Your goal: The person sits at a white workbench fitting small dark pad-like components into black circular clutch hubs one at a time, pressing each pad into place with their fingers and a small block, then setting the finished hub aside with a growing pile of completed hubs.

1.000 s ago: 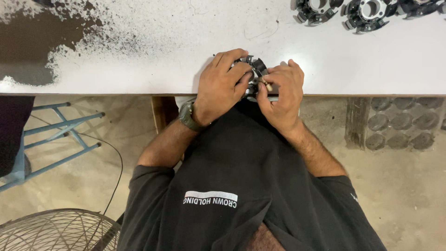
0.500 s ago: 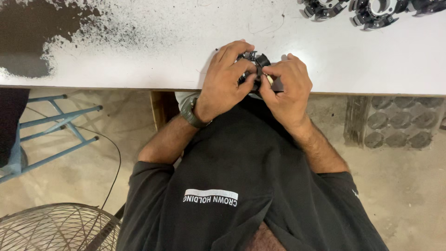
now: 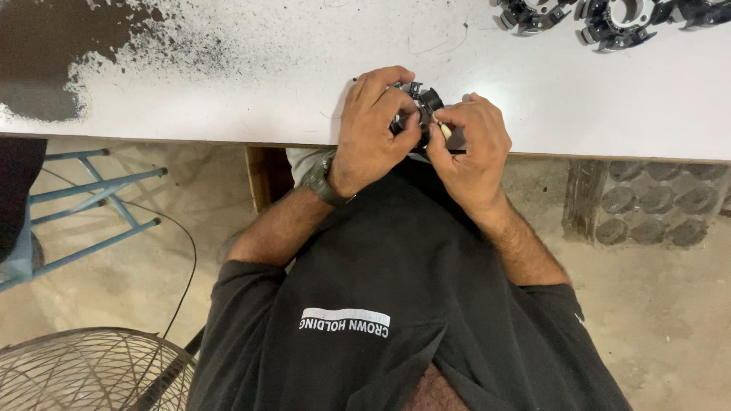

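Between the fingers at the table (image 3: 228,84) edge: small black metal part (image 3: 420,103), clamped by left hand (image 3: 373,125), pinched by right hand (image 3: 472,148) beside a pale peg (image 3: 445,131). Looked stiff, light, toothed; best gripped round the rim. More parts (image 3: 609,19) lay well beyond the fingertips.

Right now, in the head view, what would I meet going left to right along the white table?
Dark powder patch → left hand → small black part held by both hands → right hand → black toothed rings at the far right.
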